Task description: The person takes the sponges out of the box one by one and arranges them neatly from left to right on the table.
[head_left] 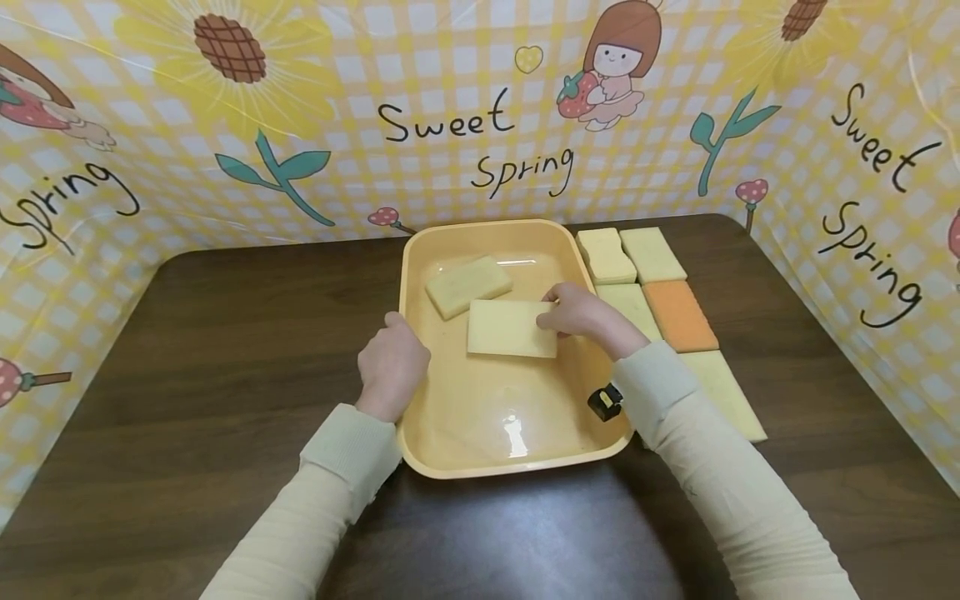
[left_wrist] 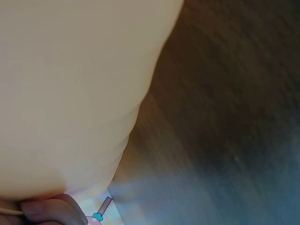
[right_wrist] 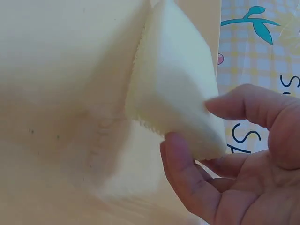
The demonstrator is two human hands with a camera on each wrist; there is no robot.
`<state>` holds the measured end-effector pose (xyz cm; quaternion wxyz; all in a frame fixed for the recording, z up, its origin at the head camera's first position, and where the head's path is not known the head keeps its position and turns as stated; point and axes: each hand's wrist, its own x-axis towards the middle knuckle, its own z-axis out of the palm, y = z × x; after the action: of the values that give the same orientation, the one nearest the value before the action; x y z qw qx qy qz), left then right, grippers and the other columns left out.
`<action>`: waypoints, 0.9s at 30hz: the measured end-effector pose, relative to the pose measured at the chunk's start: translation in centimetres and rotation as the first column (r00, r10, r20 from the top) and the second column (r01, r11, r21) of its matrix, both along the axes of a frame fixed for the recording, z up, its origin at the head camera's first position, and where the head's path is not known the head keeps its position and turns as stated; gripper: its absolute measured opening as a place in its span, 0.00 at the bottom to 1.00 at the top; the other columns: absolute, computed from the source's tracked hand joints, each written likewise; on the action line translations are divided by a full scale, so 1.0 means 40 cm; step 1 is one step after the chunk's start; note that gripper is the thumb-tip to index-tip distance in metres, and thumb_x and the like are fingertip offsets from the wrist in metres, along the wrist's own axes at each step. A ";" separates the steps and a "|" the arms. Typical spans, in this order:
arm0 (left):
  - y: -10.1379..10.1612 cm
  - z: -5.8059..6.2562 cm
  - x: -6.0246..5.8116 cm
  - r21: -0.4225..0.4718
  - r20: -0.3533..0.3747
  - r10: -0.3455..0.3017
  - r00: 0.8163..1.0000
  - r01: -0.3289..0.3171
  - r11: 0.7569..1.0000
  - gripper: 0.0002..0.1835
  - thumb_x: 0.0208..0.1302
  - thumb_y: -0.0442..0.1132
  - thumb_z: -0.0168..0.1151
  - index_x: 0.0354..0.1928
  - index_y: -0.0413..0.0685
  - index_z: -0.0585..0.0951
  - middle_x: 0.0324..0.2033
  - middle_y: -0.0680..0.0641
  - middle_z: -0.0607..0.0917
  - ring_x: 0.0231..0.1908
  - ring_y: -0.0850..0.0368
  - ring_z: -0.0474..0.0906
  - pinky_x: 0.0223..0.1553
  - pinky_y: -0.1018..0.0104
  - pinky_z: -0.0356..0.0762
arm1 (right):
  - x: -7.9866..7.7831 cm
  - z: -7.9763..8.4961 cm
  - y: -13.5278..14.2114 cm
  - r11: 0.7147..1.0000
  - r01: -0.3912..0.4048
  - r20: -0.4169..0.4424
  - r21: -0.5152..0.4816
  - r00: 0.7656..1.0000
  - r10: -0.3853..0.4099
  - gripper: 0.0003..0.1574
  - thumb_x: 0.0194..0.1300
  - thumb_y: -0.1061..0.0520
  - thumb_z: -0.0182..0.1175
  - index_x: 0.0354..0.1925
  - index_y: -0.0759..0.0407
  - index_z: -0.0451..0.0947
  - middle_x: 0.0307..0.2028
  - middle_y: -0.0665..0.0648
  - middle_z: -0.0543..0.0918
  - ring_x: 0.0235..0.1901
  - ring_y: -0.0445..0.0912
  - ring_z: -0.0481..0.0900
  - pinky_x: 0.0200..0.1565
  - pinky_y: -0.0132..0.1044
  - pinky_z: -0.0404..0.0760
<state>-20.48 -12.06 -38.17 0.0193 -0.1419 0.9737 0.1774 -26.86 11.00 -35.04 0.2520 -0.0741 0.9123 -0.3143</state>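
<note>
A yellow plastic tub (head_left: 480, 433) sits in the middle of the head view. My left hand (head_left: 393, 367) grips its left rim; in the left wrist view those fingers (left_wrist: 56, 211) show at the bottom edge, curled at the rim. Over the tub, my right hand (head_left: 573, 312) holds a pale yellow rectangular sponge (head_left: 504, 329) by its right end. The right wrist view shows thumb and fingers pinching this sponge (right_wrist: 176, 79) at one end, its rough edge toward the tub. Behind it, another pale sponge (head_left: 471, 286) lies slantwise on the tub floor.
Right of the tub, on the dark wooden table (head_left: 262, 333), lie a wavy-edged sponge (head_left: 606, 257), an orange sponge (head_left: 681, 315) and several pale rectangular ones. Checked, printed sheeting (head_left: 360, 67) rises behind the table and at both sides.
</note>
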 end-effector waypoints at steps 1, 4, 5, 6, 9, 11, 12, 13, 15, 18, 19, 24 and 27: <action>0.000 0.000 0.000 -0.001 0.001 -0.001 1.000 0.001 1.000 0.09 0.63 0.35 0.46 0.40 0.34 0.68 0.30 0.32 0.83 0.30 0.40 0.83 0.30 0.47 0.80 | 0.003 0.001 0.003 1.000 0.003 -0.005 -0.002 1.000 -0.003 0.27 0.62 0.58 0.51 0.58 0.71 0.67 0.58 0.66 0.73 0.38 0.48 0.78 0.50 0.41 0.79; 0.000 0.000 0.001 -0.001 -0.001 -0.001 1.000 0.001 1.000 0.08 0.63 0.35 0.46 0.39 0.34 0.68 0.30 0.32 0.83 0.30 0.40 0.83 0.30 0.47 0.80 | 0.011 0.006 0.009 1.000 0.012 -0.021 -0.012 1.000 -0.012 0.26 0.62 0.58 0.50 0.56 0.70 0.68 0.57 0.65 0.75 0.38 0.48 0.77 0.47 0.39 0.77; 0.000 0.000 0.001 -0.002 -0.003 -0.001 1.000 0.001 1.000 0.08 0.63 0.35 0.46 0.39 0.34 0.68 0.30 0.32 0.83 0.30 0.40 0.83 0.30 0.47 0.80 | 0.014 0.007 0.010 1.000 0.013 -0.026 -0.017 1.000 -0.013 0.25 0.62 0.59 0.50 0.56 0.70 0.68 0.56 0.65 0.75 0.38 0.48 0.76 0.46 0.38 0.77; 0.000 -0.001 0.001 -0.003 -0.005 -0.001 1.000 0.001 1.000 0.08 0.63 0.35 0.46 0.39 0.34 0.68 0.30 0.32 0.83 0.30 0.40 0.83 0.30 0.47 0.80 | 0.016 0.009 0.011 1.000 0.014 -0.029 -0.021 0.999 -0.014 0.25 0.62 0.59 0.50 0.56 0.70 0.69 0.56 0.65 0.75 0.38 0.48 0.77 0.45 0.37 0.76; 0.000 0.000 0.001 -0.004 -0.012 0.001 1.000 -0.001 1.000 0.08 0.63 0.34 0.46 0.39 0.34 0.68 0.30 0.32 0.83 0.30 0.39 0.83 0.30 0.46 0.80 | 0.020 0.012 0.011 1.000 0.010 -0.040 -0.028 0.999 -0.011 0.25 0.61 0.59 0.50 0.55 0.70 0.69 0.55 0.65 0.75 0.37 0.47 0.77 0.43 0.35 0.76; 0.000 -0.001 0.001 -0.006 -0.016 0.001 1.000 -0.001 1.000 0.08 0.63 0.34 0.45 0.39 0.34 0.68 0.30 0.32 0.83 0.30 0.39 0.83 0.30 0.46 0.80 | 0.022 0.013 0.009 0.999 0.006 -0.042 -0.037 0.999 -0.008 0.24 0.61 0.60 0.50 0.54 0.70 0.70 0.55 0.64 0.76 0.37 0.46 0.77 0.43 0.34 0.76; 0.000 -0.001 0.000 -0.006 -0.017 0.001 1.000 -0.001 1.000 0.08 0.63 0.34 0.45 0.39 0.34 0.68 0.30 0.32 0.83 0.30 0.39 0.83 0.30 0.46 0.80 | 0.024 0.015 0.008 0.999 0.005 -0.042 -0.041 0.999 -0.007 0.24 0.61 0.60 0.50 0.54 0.70 0.70 0.55 0.64 0.76 0.38 0.46 0.77 0.43 0.34 0.76; 0.001 -0.001 0.001 -0.006 -0.017 0.001 1.000 -0.001 1.000 0.08 0.63 0.34 0.45 0.39 0.34 0.68 0.30 0.32 0.83 0.30 0.39 0.83 0.30 0.46 0.80 | 0.025 0.016 0.008 0.999 0.005 -0.042 -0.042 0.999 -0.007 0.23 0.60 0.60 0.50 0.53 0.69 0.71 0.55 0.64 0.76 0.38 0.46 0.77 0.44 0.35 0.76; 0.001 -0.002 0.000 -0.008 -0.019 -0.001 1.000 0.001 1.000 0.08 0.63 0.34 0.46 0.39 0.34 0.68 0.30 0.32 0.83 0.30 0.39 0.83 0.30 0.46 0.80 | 0.028 0.021 0.010 0.999 0.006 -0.045 -0.049 0.999 -0.008 0.22 0.60 0.61 0.50 0.52 0.69 0.71 0.55 0.64 0.76 0.40 0.47 0.77 0.45 0.35 0.76; 0.001 -0.003 0.000 -0.007 -0.016 -0.003 1.000 0.003 1.000 0.08 0.63 0.34 0.46 0.39 0.35 0.68 0.30 0.32 0.83 0.30 0.39 0.83 0.30 0.46 0.80 | 0.033 0.033 0.014 0.998 0.006 -0.054 -0.070 0.998 -0.010 0.22 0.59 0.61 0.49 0.51 0.69 0.73 0.56 0.64 0.76 0.46 0.51 0.80 0.47 0.37 0.76; 0.001 -0.003 0.000 -0.008 -0.016 -0.004 1.000 0.004 1.000 0.08 0.63 0.34 0.46 0.39 0.35 0.68 0.30 0.32 0.83 0.30 0.38 0.83 0.31 0.46 0.80 | 0.034 0.038 0.015 0.997 0.005 -0.061 -0.077 0.998 -0.010 0.22 0.59 0.62 0.49 0.51 0.69 0.74 0.56 0.64 0.76 0.48 0.52 0.81 0.48 0.38 0.76; 0.000 -0.001 0.002 -0.004 -0.013 -0.011 1.000 0.010 1.000 0.08 0.63 0.34 0.46 0.39 0.34 0.68 0.31 0.31 0.83 0.31 0.37 0.83 0.32 0.45 0.80 | 0.036 0.066 0.024 0.995 0.010 -0.097 -0.101 0.995 -0.020 0.26 0.59 0.61 0.48 0.55 0.68 0.74 0.44 0.60 0.79 0.48 0.57 0.83 0.42 0.37 0.76; -0.001 0.001 0.002 0.003 -0.005 -0.010 1.000 0.010 1.000 0.08 0.63 0.34 0.45 0.39 0.34 0.67 0.31 0.31 0.83 0.32 0.37 0.83 0.32 0.44 0.80 | 0.030 0.077 0.035 0.995 0.022 -0.119 -0.100 0.992 -0.034 0.27 0.59 0.61 0.48 0.57 0.67 0.73 0.33 0.55 0.78 0.41 0.54 0.83 0.35 0.34 0.71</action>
<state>-20.42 -12.10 -38.14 0.0178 -0.1363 0.9741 0.1793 -25.65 12.39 -31.97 0.1881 -0.0926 0.9102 -0.3571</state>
